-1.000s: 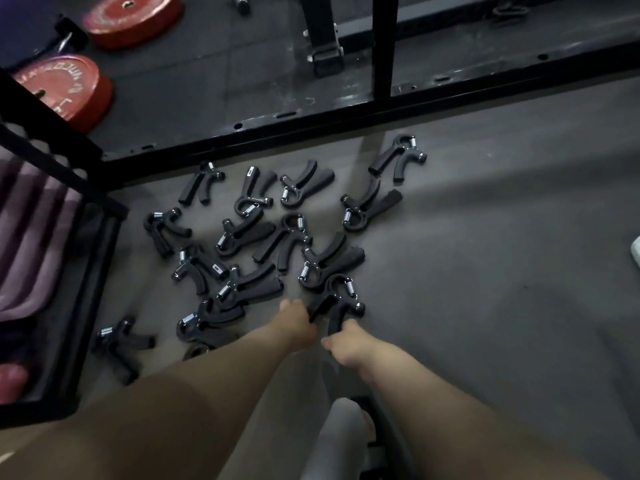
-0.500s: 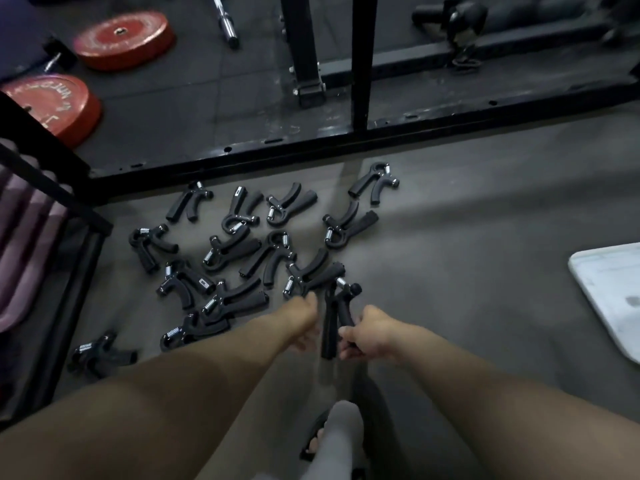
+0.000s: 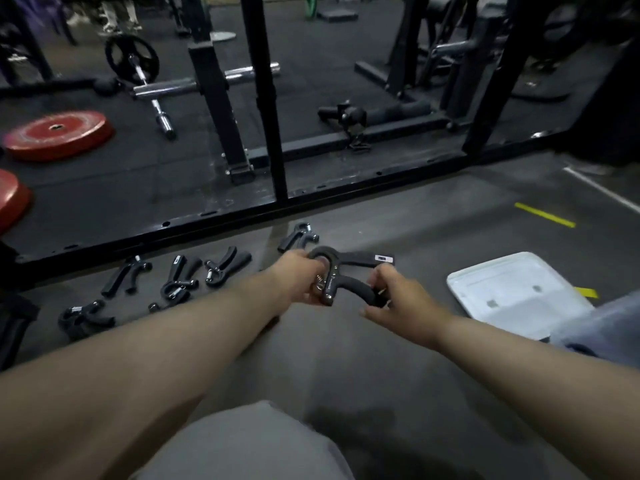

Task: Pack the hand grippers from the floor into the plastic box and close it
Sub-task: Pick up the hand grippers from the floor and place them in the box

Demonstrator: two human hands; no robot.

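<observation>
Head view: both hands lift one hand gripper (image 3: 341,271) off the floor (image 3: 363,358), left hand (image 3: 304,280) closed around its spring end, right hand (image 3: 394,299) pinching a handle, likely steadying it toward the white plastic box (image 3: 512,292) nearby.

Place: a gym — a weights area with dark rubber matting.
Plates: a round red bumper plate (image 3: 57,134) lies flat on the black mat, another red one (image 3: 10,199) at the left edge.
Bar: a chrome barbell (image 3: 149,88) loaded with a black disc rests on the floor.
Frame: a black steel rack (image 3: 263,109) stands bolted upright.
Small kit: black spring hand grippers (image 3: 180,277) scattered over the grey floor (image 3: 381,358).
</observation>
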